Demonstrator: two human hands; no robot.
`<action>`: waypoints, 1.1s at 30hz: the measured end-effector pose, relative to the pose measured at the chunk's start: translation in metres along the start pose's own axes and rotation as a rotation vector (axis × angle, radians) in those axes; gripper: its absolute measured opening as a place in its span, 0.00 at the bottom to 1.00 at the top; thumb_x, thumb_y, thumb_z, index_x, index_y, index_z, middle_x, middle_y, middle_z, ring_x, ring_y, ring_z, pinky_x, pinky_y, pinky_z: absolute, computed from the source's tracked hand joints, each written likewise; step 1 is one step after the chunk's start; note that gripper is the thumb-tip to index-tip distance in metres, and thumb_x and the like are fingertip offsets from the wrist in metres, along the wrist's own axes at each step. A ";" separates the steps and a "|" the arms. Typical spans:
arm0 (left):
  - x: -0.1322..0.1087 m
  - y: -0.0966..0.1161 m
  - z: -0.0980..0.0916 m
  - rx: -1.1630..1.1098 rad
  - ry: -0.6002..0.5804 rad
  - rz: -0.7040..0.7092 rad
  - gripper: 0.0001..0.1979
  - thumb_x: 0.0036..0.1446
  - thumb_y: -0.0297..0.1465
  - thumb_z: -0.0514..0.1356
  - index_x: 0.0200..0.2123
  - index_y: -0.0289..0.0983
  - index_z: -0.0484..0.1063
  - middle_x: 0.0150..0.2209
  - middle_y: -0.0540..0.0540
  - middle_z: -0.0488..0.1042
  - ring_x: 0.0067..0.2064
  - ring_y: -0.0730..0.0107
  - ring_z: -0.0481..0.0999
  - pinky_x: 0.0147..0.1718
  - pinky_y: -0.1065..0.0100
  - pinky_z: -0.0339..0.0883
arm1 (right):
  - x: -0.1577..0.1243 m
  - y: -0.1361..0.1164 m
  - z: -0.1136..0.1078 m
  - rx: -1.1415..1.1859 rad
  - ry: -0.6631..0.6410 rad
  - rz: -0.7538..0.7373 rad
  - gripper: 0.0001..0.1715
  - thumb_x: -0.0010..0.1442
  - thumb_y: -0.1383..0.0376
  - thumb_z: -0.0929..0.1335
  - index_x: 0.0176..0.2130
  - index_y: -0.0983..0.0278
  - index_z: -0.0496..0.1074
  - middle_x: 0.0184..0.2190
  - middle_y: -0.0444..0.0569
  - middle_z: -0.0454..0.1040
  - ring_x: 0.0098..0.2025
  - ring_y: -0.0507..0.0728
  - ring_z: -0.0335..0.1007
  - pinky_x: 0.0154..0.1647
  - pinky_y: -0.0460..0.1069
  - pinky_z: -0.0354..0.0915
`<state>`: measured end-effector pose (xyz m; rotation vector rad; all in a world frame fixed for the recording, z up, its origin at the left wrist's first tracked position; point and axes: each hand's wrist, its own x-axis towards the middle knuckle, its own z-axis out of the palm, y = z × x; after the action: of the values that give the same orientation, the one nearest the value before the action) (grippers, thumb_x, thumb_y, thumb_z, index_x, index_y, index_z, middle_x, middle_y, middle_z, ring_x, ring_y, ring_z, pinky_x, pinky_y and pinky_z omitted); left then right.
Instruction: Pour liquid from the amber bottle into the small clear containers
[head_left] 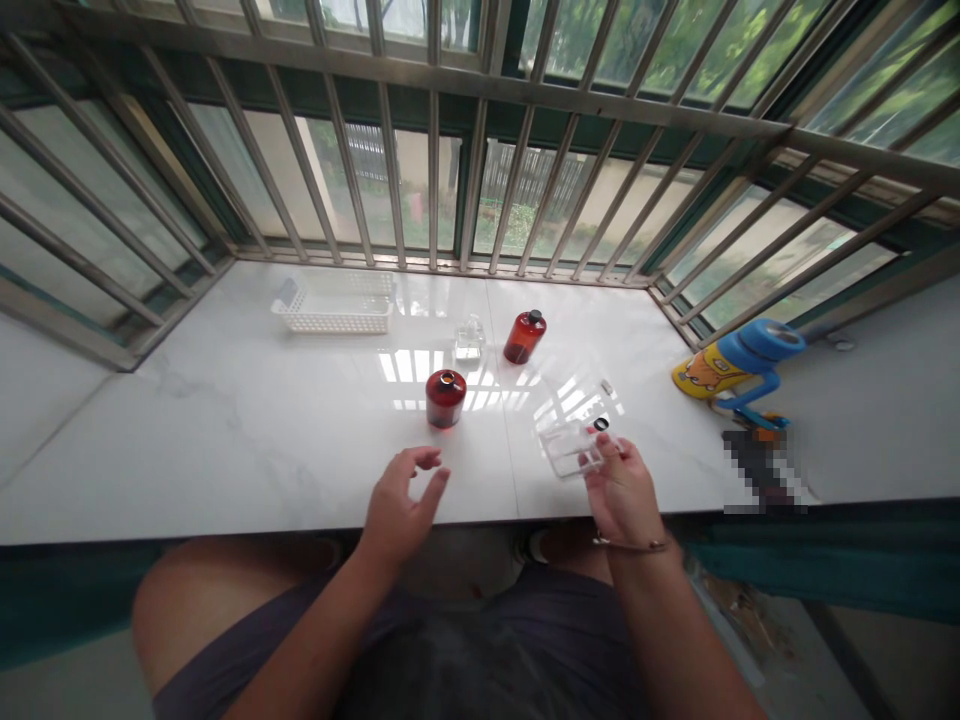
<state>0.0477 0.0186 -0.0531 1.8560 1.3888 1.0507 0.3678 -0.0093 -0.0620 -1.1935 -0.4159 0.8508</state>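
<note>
My right hand is closed around a clear, see-through bottle, which is tilted. A black ring-like piece shows by the fingertips of that hand; whether it is fixed to the bottle I cannot tell. My left hand is held above the front of the counter, thumb and fingers apart, with nothing between them. Just beyond it stands an amber bottle with an uncovered mouth. Farther back are a second amber bottle with a black cap and a small clear glass bottle.
A white perforated basket sits at the back left of the white counter. On the right are a blue and yellow drinking bottle and a blurred-out dark item. A small pale piece lies beyond my right hand. Metal bars line the window.
</note>
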 end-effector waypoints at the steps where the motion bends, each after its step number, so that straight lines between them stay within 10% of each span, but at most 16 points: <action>1: 0.000 -0.010 -0.013 0.058 0.018 -0.024 0.14 0.70 0.44 0.60 0.46 0.40 0.77 0.41 0.45 0.82 0.43 0.61 0.81 0.45 0.62 0.74 | 0.008 -0.006 -0.009 0.013 0.020 0.014 0.28 0.53 0.53 0.83 0.36 0.57 0.64 0.43 0.43 0.82 0.38 0.52 0.80 0.37 0.47 0.78; 10: -0.024 -0.102 -0.095 0.526 0.143 -0.078 0.23 0.70 0.47 0.56 0.26 0.40 0.71 0.25 0.51 0.71 0.29 0.67 0.71 0.32 0.67 0.60 | 0.036 -0.025 -0.060 0.075 -0.016 0.193 0.24 0.56 0.44 0.80 0.41 0.56 0.79 0.36 0.43 0.82 0.37 0.55 0.81 0.40 0.53 0.82; 19: -0.035 -0.129 -0.082 0.884 0.178 0.166 0.26 0.72 0.45 0.56 0.21 0.40 0.68 0.23 0.46 0.71 0.29 0.62 0.69 0.30 0.63 0.49 | 0.065 -0.016 -0.059 -0.201 0.098 -0.157 0.30 0.50 0.49 0.83 0.42 0.57 0.69 0.41 0.46 0.81 0.44 0.58 0.83 0.37 0.50 0.79; 33: -0.036 -0.134 -0.083 0.912 0.204 0.195 0.26 0.71 0.45 0.57 0.20 0.41 0.68 0.22 0.47 0.70 0.28 0.63 0.68 0.29 0.62 0.48 | 0.240 -0.051 -0.056 -0.805 0.243 -0.540 0.34 0.44 0.54 0.82 0.44 0.61 0.68 0.42 0.50 0.82 0.41 0.58 0.76 0.42 0.52 0.71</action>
<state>-0.0947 0.0214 -0.1296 2.6078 2.0629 0.7482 0.5759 0.1317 -0.0690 -1.7767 -0.8761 0.0365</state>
